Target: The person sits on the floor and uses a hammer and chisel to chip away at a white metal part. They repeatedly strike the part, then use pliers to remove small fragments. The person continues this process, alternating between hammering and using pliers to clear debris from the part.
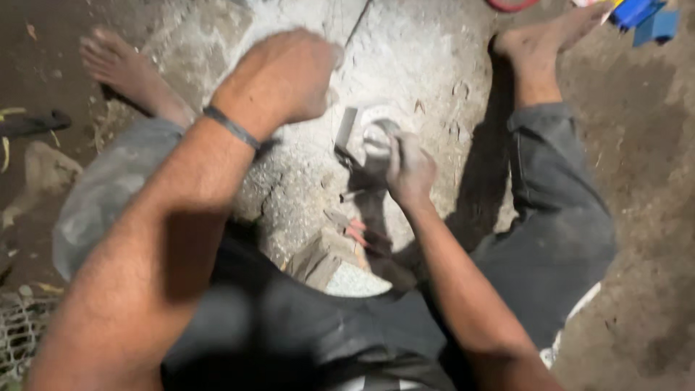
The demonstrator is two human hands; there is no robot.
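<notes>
Your left fist is raised; your right hand pins a small metal piece to the floor between your legs.

Far left, a dark sandal (pixel 32 123) lies on the dirt, well apart from the work. Your left hand (pixel 282 76), a dark band (pixel 232 127) on its wrist, is curled tight and lifted above the floor; blur hides whether anything sits inside it. Lower centre, a dusty cloth (pixel 322 264) lies by your lap. Your right hand (pixel 409 170) is closed around a round, silvery metal piece (pixel 376 134) with a flat dark part beside it, pressed onto the pale concrete floor (pixel 420 58). It looks stiff, hard and small, probably dusty and apt to skid, so take it low around its sides. Top right, blue plastic items (pixel 644 18) sit by your foot.
</notes>
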